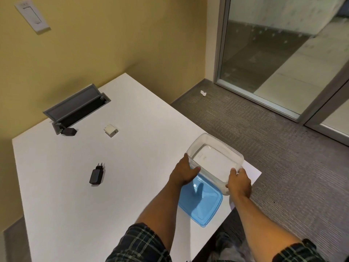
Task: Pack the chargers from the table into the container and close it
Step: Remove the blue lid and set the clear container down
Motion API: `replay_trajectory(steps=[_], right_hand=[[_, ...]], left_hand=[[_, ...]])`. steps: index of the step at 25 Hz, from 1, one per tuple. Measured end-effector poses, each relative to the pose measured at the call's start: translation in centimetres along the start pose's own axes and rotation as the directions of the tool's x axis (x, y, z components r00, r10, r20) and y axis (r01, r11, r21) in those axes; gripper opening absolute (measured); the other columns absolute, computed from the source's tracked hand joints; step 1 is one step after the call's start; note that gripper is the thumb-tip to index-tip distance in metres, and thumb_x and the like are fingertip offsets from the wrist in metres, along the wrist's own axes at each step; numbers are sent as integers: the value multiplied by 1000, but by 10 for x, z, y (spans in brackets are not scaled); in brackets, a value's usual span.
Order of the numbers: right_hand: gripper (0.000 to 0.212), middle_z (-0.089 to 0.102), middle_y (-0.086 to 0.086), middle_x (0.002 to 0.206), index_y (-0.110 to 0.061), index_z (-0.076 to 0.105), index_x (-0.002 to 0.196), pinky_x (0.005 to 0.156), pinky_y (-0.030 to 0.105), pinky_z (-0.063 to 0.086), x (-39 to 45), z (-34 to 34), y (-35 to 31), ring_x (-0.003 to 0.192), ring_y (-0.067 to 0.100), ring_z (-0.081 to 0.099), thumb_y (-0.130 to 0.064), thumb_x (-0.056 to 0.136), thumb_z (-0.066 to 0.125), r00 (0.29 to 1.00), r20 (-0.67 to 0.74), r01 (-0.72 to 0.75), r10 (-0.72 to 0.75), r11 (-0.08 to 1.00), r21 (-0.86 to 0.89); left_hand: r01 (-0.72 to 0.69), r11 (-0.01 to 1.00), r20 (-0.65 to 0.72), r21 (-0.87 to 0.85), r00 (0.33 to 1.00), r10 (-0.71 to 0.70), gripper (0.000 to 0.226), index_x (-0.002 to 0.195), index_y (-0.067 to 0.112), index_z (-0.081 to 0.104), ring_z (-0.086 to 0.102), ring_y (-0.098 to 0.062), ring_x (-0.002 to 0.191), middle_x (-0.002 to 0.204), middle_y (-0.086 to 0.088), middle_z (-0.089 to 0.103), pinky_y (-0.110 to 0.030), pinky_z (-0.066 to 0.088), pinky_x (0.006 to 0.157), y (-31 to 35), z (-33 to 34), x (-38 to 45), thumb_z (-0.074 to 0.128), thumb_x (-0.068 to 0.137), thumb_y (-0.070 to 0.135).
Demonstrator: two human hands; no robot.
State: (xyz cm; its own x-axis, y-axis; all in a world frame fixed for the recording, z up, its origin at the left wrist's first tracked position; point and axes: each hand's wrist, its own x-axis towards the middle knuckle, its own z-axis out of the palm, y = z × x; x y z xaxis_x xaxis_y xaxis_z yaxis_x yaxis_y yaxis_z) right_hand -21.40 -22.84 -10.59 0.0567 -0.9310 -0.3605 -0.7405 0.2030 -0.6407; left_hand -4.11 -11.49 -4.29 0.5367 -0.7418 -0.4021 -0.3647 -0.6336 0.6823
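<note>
Both hands grip clear container: left hand, right hand clasp near corners; blue lid beneath, black charger far left.

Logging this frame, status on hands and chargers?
Left hand and right hand both gripping empty clear container. Blue lid off, beside it. Three chargers on table, none packed. Nothing blocking.
</note>
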Motion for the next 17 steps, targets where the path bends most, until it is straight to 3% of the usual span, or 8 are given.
replay_trajectory(steps=[4,10,14,17], right_hand=[[31,71,11,93,-15,54,109,70,47,62,-10,3,-18,77,31,71,-43,102,41,990,-2,139,-139,989,56],[34,69,13,96,-12,57,111,75,39,55,-41,23,-70,87,37,66,-40,102,40,926,107,361,-363,932,35],[34,68,9,85,-18,59,102,76,43,56,-76,47,-94,81,34,64,-44,101,37,825,247,521,-508,854,18],[35,66,6,80,-18,60,98,74,41,55,-103,67,-107,77,32,63,-45,101,38,721,373,633,-583,774,-15]], left_hand=[[-46,991,-175,-122,984,24,59,145,23,42,53,-23,128,143,-2,55,-31,40,104,0,-16,-5,63,92,40],[14,991,-394,-132,917,-65,46,130,33,52,64,-17,106,121,5,64,-42,55,94,-54,-54,-50,46,92,58],[143,985,-515,-98,839,-173,37,104,22,58,63,-23,96,101,2,66,-39,52,84,-102,-77,-96,36,98,51],[282,959,-571,-37,781,-252,31,85,21,49,62,-27,88,89,1,64,-35,47,73,-135,-90,-137,29,105,36]])
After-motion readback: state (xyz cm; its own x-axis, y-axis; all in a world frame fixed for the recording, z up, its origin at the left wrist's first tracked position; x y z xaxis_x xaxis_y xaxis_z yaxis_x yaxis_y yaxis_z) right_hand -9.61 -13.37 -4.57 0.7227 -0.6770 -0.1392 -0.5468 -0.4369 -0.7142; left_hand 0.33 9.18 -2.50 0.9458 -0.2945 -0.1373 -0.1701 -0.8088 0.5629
